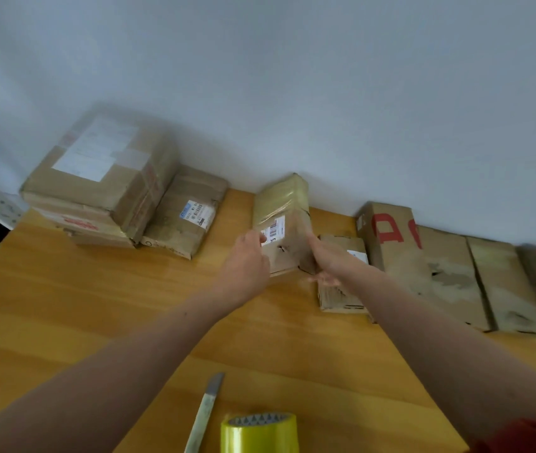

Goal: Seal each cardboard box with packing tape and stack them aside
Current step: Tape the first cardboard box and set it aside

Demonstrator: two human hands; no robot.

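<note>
A small cardboard box [284, 204] wrapped in shiny tape, with a barcode label, is held tilted above the wooden table [96, 305] near the wall. My left hand [247, 259] grips its left near corner. My right hand [327, 256] presses against its right side, fingers spread. A roll of yellow packing tape [260, 433] stands at the table's near edge. A utility knife [206, 410] lies just left of the roll.
At the back left, a large labelled box [96, 171] rests on another box, with a flatter box [185, 214] beside them. On the right, a small box [342, 289] and a row of several boxes [449, 266] line the white wall.
</note>
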